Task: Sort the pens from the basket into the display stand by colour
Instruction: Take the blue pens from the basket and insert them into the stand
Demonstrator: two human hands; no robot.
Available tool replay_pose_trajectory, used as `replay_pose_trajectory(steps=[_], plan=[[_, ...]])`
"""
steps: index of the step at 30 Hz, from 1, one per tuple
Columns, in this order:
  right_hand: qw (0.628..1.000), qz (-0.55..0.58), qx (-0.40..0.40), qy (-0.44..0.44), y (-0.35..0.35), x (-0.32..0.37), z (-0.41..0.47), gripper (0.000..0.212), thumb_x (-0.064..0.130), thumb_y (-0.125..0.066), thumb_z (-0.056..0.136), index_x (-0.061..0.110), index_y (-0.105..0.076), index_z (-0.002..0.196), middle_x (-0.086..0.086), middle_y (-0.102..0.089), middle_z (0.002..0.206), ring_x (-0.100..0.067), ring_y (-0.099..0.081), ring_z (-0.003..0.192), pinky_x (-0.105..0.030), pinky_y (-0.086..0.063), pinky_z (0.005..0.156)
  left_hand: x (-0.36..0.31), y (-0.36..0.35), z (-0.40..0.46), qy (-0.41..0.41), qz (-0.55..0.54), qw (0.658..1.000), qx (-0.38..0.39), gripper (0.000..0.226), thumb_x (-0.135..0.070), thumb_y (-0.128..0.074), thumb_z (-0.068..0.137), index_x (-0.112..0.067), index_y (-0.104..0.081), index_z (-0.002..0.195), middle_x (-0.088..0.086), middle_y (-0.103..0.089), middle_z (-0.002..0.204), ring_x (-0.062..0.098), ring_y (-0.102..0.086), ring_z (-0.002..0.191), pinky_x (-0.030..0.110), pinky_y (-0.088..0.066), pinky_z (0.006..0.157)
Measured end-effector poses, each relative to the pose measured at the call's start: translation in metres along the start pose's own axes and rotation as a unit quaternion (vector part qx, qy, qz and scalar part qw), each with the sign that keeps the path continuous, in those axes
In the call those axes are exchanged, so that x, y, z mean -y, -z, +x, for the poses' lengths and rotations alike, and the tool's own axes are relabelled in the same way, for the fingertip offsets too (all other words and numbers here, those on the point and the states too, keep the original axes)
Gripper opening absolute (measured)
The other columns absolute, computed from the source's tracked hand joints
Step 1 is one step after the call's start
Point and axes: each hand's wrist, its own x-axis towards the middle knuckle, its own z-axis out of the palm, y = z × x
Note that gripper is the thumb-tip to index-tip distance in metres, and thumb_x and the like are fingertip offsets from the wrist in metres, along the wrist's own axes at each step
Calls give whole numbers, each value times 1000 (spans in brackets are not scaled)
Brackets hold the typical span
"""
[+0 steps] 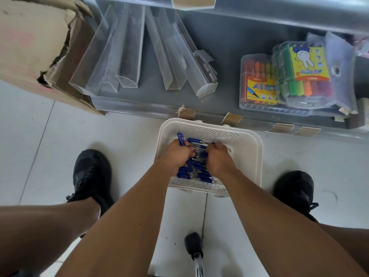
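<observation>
Both hands are down in the white basket (252, 154). The left hand (178, 156) and right hand (219, 158) each squeeze blue pens (196, 171). Clear trays (127, 56) lie at 11 o'clock.

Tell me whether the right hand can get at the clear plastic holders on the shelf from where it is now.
Probably yes. The right hand is down in the white basket among the blue pens, but nothing stands between the basket and the clear holders; they lie open on the grey shelf just beyond.
</observation>
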Motion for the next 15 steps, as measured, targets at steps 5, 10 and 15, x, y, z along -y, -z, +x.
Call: replay_pose_trajectory(steps=[5,10,15], plan=[[1000,-21,4,-13,-2,-3,4,52,13,-62,88,10,-45,137,-14,-47,140,-31,-38,131,-42,-36,111,0,0,-1,8,11,1000,2,23,1,-57,90,-21,-54,94,14,-65,114,28,-62,105,41,-52,89],[1000,-25,14,-7,-2,-4,4,48,10,-60,89,9,-45,135,-15,-51,135,-32,-44,126,-42,-40,107,0,0,-2,7,10,1000,9,24,4,-56,89,-20,-56,88,11,-66,102,28,-63,102,41,-52,88],[999,-28,36,3,-1,-5,7,39,14,-61,89,12,-55,128,-14,-51,131,-31,-44,123,-42,-41,107,1,1,0,7,13,1000,0,25,6,-56,88,-19,-55,88,13,-65,102,29,-62,102,44,-52,95]])
